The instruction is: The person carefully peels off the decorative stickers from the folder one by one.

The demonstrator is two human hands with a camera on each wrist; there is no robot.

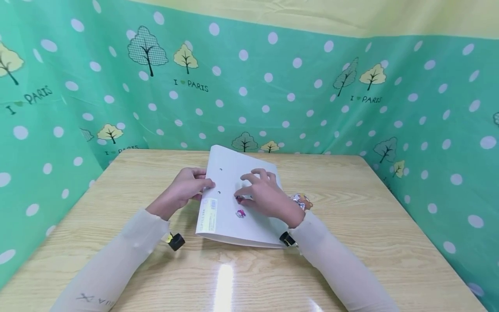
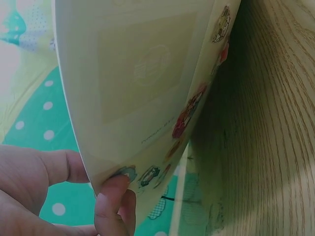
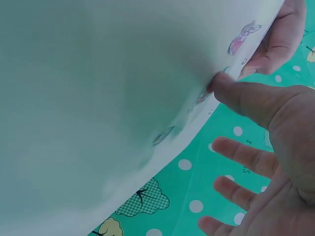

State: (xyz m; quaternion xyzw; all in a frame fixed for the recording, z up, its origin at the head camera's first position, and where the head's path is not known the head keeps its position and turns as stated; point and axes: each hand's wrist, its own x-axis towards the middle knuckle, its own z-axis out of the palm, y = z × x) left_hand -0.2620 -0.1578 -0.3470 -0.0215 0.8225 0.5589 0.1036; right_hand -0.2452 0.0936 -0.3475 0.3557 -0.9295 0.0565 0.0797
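A white clip-file folder (image 1: 226,173) stands tilted on the table, with cartoon stickers on its cover. My left hand (image 1: 185,190) pinches its left edge, thumb on one face and fingers on the other. On the cover, my right hand (image 1: 265,195) touches a small dark red sticker (image 1: 239,199) with its thumb, the index finger close by. Its other fingers spread apart in the right wrist view. A pink sticker (image 1: 240,213) lies just below. The folder's other side carries several more stickers (image 2: 189,110) in the left wrist view.
A pale wooden table (image 1: 351,260) lies beneath. Beyond the folder's right edge, a cartoon-printed piece (image 1: 302,201) is partly covered by the right wrist. A green dotted curtain (image 1: 269,99) hangs along the back and sides.
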